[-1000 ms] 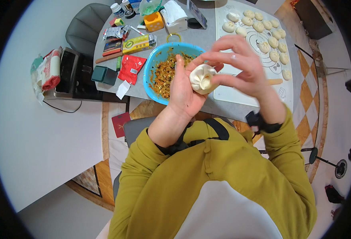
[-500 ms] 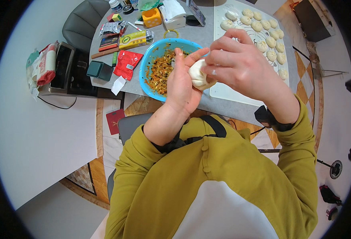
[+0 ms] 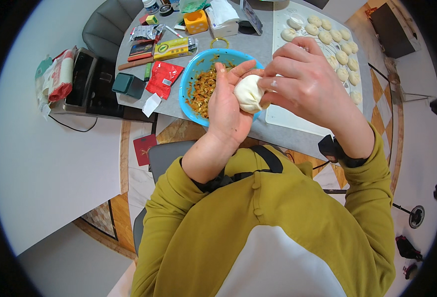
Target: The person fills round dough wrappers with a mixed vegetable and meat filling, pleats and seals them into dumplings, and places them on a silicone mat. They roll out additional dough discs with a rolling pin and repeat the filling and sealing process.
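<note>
A white dough bun with gathered folds rests against the palm and fingers of my left hand, which cradles it from the left. My right hand pinches the bun's gathered side between thumb and fingers, with smears of flour on the knuckles. Below and behind my left hand stands a light blue bowl of chopped orange and green filling. To the right, several shaped buns lie in rows on a white mat, partly hidden by my right hand.
On the grey table left of the bowl are a red packet, a dark green box and a yellow package. Farther back are a yellow dice-shaped box, a tissue pack and a propped phone.
The bun has turned a little in my left palm, and more of its smooth side shows. My right fingers have shifted along its folds. The whole view has moved slightly.
</note>
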Tool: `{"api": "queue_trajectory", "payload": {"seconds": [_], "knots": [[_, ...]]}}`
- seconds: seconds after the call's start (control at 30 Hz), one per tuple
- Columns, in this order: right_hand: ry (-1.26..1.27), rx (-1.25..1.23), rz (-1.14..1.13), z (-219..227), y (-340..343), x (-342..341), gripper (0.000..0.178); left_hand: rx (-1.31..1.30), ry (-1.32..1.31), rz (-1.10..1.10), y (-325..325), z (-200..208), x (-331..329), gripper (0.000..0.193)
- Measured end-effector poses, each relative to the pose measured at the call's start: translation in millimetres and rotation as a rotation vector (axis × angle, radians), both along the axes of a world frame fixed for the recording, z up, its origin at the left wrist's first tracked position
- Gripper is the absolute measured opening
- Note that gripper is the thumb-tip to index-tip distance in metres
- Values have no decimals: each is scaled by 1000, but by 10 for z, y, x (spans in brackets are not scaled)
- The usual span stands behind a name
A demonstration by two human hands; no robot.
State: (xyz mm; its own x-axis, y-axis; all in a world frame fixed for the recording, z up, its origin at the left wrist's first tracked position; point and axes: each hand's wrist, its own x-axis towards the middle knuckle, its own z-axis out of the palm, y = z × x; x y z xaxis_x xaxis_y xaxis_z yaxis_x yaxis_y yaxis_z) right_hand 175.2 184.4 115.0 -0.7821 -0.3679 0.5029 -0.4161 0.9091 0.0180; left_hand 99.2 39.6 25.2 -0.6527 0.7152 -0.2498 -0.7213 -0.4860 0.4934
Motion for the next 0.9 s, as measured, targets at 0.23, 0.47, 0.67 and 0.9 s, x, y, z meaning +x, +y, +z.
{"api": "queue_trajectory", "payload": {"seconds": [0.23, 0.47, 0.67, 0.9], "knots": [[-28, -45, 25, -4, -39, -7, 16, 6, 5, -14, -34, 6, 16, 61], [-67, -70, 98, 64, -4, 1, 14, -16, 39, -45, -13, -11, 1, 64], [-77, -16, 173, 123, 3, 19, 23, -26, -39, -89, -6, 44, 49, 61], [-135, 14, 209, 87, 66, 36, 21, -22, -23, -138, 36, 29, 62, 60]]}}
